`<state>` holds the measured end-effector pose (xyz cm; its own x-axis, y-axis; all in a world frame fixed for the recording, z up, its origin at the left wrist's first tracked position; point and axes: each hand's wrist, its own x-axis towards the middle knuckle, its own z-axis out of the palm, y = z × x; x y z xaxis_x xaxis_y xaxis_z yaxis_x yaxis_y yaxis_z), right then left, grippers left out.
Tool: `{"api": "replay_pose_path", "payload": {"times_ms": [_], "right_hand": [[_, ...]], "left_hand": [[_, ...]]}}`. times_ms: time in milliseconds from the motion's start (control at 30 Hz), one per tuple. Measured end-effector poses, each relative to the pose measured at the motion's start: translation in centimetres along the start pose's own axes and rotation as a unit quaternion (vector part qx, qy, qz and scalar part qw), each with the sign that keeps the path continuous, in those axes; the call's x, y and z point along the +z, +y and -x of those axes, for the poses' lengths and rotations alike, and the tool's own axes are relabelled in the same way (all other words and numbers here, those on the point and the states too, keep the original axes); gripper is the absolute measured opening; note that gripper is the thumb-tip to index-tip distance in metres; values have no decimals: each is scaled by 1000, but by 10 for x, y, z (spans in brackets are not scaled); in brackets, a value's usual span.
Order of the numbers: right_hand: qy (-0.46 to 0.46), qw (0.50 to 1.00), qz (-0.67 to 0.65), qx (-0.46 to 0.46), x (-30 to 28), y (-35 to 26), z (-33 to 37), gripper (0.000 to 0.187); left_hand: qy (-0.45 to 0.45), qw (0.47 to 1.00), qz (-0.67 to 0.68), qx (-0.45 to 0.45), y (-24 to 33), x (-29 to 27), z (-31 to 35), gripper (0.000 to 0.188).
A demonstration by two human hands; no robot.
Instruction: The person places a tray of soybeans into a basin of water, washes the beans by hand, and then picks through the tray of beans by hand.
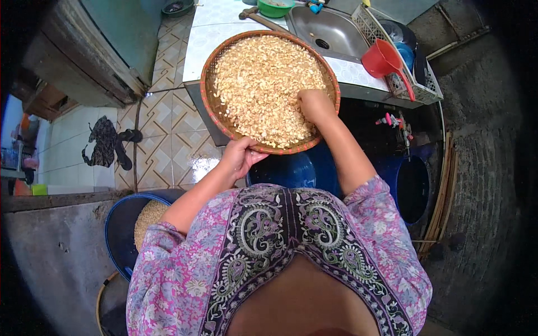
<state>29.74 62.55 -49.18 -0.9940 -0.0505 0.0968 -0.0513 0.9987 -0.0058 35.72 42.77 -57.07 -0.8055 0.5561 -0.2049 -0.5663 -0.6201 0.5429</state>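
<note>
A round woven winnowing tray (pixel 210 98) with a reddish-brown rim is tilted in front of me, its far side over the white tiled counter. Pale yellow, split-looking beans (pixel 263 84) cover most of its inside. My left hand (pixel 242 158) grips the near left rim, with the thumb on top and fingers underneath. At the tray's right side, my right hand (pixel 316 106) reaches over the rim into the beans. Its fingers are curled and partly hidden, so whether beans are in them does not show.
A steel sink (pixel 330 28), a green basin (pixel 274 7) and a hammer-like tool (pixel 252 15) lie beyond the tray. Right of it, a red dipper (pixel 381 59) leans at a white rack (pixel 372 25). Blue barrels (pixel 291 171) stand below; one (pixel 120 224) at lower left contains beans.
</note>
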Motion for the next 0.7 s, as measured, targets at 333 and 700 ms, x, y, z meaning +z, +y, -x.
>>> {"api": "replay_pose_path", "payload": {"times_ms": [333,700], "right_hand": [[136,950,73,271,-45,195,50,29],[-32,946,-317,65,37,-14,-86,34]], "left_hand": [[21,1000,10,-8,-3,0,-1,34],[17,1000,10,-8,0,1,-1,34]]}}
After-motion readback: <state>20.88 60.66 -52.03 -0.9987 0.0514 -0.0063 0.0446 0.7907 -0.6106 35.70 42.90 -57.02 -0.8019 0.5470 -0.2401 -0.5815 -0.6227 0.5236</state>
